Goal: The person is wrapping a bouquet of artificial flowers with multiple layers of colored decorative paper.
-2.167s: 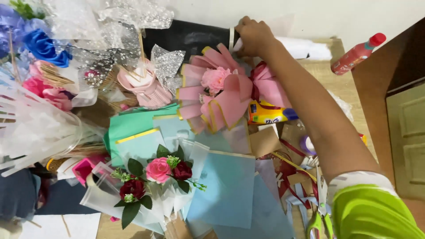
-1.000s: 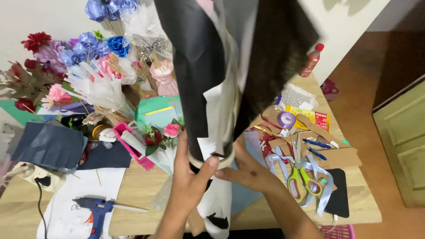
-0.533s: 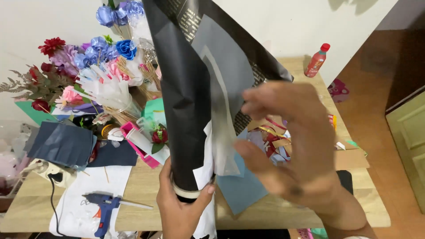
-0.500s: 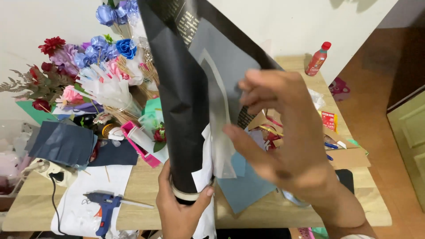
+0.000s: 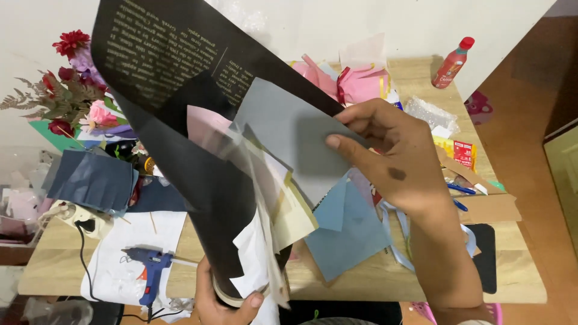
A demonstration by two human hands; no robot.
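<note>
Black, matt wrapping paper [image 5: 180, 120] with fine pale print on its upper face is rolled into a loose cone holding grey, white, cream and pink sheets, and it is held above the wooden bench [image 5: 373, 283]. Its long axis runs from the narrow taped end at 6 o'clock, where the left hand [image 5: 226, 298] is wrapped tight around it, up to the wide flared mouth at 11 o'clock. The right hand [image 5: 394, 159] pinches the grey inner sheet [image 5: 289, 132] at 3 o'clock of the roll, thumb on its face; a blue glue gun [image 5: 149, 268] lies on the bench at 9 o'clock of the left hand.
</note>
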